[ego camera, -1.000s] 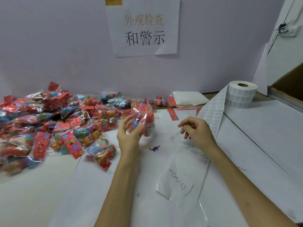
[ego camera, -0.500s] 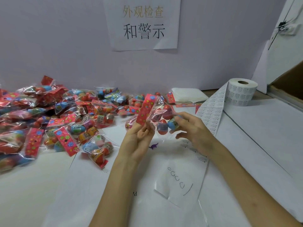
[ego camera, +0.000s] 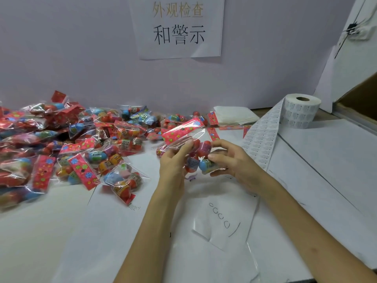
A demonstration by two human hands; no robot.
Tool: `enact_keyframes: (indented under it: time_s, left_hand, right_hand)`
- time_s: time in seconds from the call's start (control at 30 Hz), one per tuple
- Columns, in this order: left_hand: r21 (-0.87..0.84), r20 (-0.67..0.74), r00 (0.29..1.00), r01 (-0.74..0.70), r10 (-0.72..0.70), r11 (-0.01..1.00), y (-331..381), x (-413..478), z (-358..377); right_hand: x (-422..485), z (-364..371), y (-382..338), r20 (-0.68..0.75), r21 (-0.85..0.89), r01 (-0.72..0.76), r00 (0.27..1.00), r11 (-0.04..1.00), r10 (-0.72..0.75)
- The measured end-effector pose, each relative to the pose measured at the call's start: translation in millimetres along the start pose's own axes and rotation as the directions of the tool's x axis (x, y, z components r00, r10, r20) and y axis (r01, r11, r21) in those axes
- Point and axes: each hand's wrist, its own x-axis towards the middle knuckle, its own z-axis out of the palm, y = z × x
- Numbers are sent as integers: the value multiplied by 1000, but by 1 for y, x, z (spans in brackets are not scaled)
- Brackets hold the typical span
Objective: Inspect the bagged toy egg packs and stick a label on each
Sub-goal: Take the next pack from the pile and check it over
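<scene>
My right hand [ego camera: 231,160] had left the label strip [ego camera: 263,135] to join my left hand [ego camera: 174,163], so both gripped one egg pack [ego camera: 201,149] above the table beside the pile [ego camera: 71,144], probably inspecting it; I could not tell if it was labelled.

clear egg pack [ego camera: 194,155] with red floral header, aloft; more packs [ego camera: 67,148] heaped left; label roll [ego camera: 302,113] right

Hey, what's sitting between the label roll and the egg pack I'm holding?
The unrolled strip of labels, running from the roll down toward the pack; it shows in the head view.
</scene>
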Motion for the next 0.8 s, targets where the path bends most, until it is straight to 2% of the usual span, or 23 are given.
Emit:
enact_keyframes:
  time_s: [0.17, 0.37, 0.57, 0.7, 0.8]
  left_hand:
    - [58, -58, 998, -18, 22, 998, -2, 4, -1]
    - [86, -11, 999, -52, 53, 995, 0, -1, 1]
    - [212, -36, 997, -55, 64, 976, -5, 2, 2]
    - [172, -28, 998, -43, 49, 984, -6, -1, 3]
    - [204, 12, 999, 28, -31, 979, -4, -3, 4]
  right_hand:
    - [-1, 7, -1, 0, -97, 19, 1000, 995, -19]
    - [0, 5, 0, -96, -163, 41, 994, 986, -58]
    - [-2, 6, -1, -123, -165, 36, 991, 986, -57]
    - [-1, 5, -4, -124, -110, 22, 992, 994, -36]
    - [0, 3, -3, -149, -91, 10, 989, 996, -24]
